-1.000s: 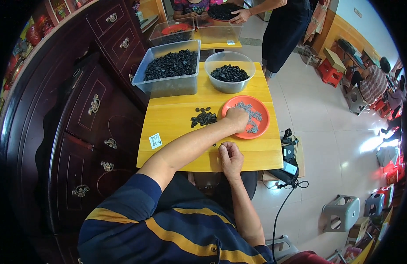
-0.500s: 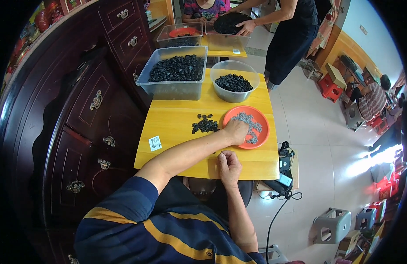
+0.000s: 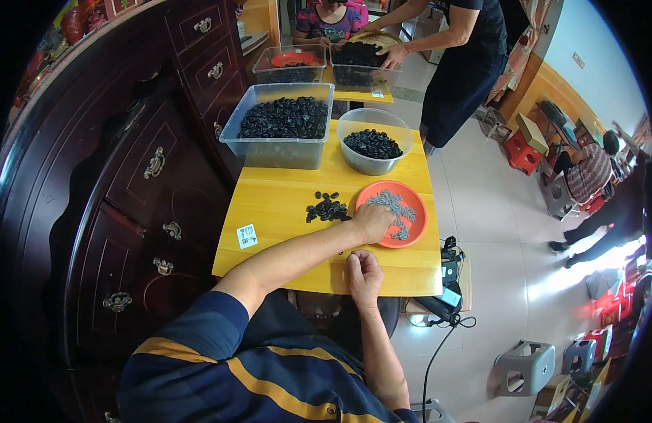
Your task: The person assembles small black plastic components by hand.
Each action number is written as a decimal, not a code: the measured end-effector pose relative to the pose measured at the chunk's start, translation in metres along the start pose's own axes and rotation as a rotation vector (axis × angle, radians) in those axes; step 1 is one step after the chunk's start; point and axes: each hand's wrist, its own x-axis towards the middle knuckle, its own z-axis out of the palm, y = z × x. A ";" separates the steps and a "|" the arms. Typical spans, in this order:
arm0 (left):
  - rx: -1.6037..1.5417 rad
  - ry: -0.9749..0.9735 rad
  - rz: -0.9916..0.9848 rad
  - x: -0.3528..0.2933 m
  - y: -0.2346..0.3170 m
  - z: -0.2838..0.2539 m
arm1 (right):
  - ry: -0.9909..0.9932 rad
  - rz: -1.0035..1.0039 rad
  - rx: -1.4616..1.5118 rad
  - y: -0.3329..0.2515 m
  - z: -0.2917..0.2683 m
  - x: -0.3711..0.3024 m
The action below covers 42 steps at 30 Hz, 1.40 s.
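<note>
My left hand reaches across to a red-orange plate. Its fingers are bent down together among small grey pieces heaped there; the fingertips are hidden, so what they pinch cannot be made out. Close to the table's front edge, my right hand rests with thumb and fingers curled together, and anything inside is too small to see. Left of the plate lies a loose pile of shiny black oval pieces. More of them fill a round clear bowl and a rectangular clear tub at the back of the table.
Beyond my yellow table, a seated person and a standing person work at another table; the standing one tilts a round woven tray over a clear tub. Dark wooden drawers stand close on my left. A cable and grey stool are at right.
The standing person's round tray has tipped, showing its pale woven inside, with black pieces in the tub below. Another person has stepped further into view at far right. My hands barely move.
</note>
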 end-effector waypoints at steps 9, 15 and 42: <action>0.003 -0.005 0.003 0.009 -0.006 0.020 | 0.047 -0.024 -0.098 0.006 -0.004 0.001; -0.038 0.024 0.004 -0.003 -0.016 0.011 | 0.020 -0.019 -0.108 -0.003 0.003 0.000; -0.055 0.041 0.054 -0.003 -0.004 -0.004 | 0.023 -0.001 -0.090 -0.005 -0.001 0.001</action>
